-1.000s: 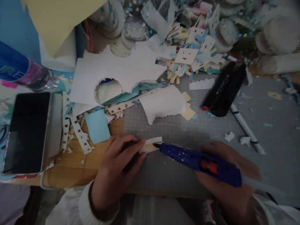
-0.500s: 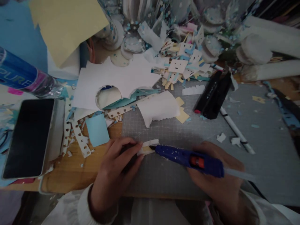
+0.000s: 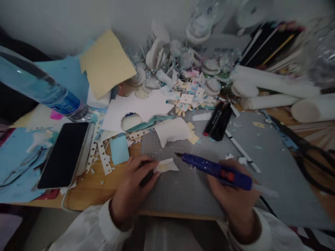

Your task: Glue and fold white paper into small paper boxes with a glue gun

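In the head view, low and centre, the left hand (image 3: 134, 181) presses a small white paper piece (image 3: 165, 165) flat on the grey cutting mat (image 3: 188, 188); thin, light and floppy, it is best pinned by its edge. Right of it, the right hand (image 3: 231, 190) is clamped around a blue glue gun (image 3: 214, 169), rigid and best held at the grip, its nozzle lifted just clear of the paper.

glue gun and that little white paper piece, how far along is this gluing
Done, it seems: many finished little paper figures lie piled at the back of the cutting mat. In hand: the left hand pins a small white paper piece to the mat, while the right hand holds the blue glue gun, nozzle lifted clear of it. Left: whether glue is on it cannot be told.
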`<move>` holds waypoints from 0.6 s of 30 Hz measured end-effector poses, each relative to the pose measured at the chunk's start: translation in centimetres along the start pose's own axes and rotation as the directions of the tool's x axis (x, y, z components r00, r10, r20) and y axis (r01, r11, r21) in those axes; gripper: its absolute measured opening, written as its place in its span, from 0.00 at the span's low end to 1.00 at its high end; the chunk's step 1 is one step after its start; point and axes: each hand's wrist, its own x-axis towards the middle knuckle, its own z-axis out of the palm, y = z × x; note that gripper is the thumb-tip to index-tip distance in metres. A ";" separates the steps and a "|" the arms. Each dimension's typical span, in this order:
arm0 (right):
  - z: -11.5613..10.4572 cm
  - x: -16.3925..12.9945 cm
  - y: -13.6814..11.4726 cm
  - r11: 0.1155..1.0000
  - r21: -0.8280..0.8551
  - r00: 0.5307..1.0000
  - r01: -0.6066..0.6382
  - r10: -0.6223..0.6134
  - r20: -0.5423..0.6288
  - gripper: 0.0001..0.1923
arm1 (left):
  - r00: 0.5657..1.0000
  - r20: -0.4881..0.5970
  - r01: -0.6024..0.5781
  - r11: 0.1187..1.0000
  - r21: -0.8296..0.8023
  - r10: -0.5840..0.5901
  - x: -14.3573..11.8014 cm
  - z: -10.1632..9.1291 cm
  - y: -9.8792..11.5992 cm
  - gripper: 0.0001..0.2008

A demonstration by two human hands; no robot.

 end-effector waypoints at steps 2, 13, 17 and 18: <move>-0.1 0.3 0.2 0.991 -0.066 0.989 -0.119 0.112 -0.096 0.12 | 1.000 -0.007 -0.015 1.000 0.024 0.016 -0.1 0.1 -0.2 0.10; -4.2 0.8 8.5 0.925 -0.209 0.948 -0.318 0.305 -0.097 0.25 | 0.989 -0.009 -0.149 0.985 0.085 0.151 0.3 -0.9 0.5 0.10; -4.3 -0.1 10.6 0.936 -0.231 0.964 -0.267 0.255 -0.082 0.24 | 0.975 -0.034 -0.214 0.971 0.108 0.219 0.8 -1.9 0.9 0.10; -4.5 -0.3 10.8 0.940 -0.232 0.968 -0.249 0.238 -0.076 0.23 | 0.971 -0.053 -0.228 0.968 0.106 0.235 1.0 -2.3 1.1 0.10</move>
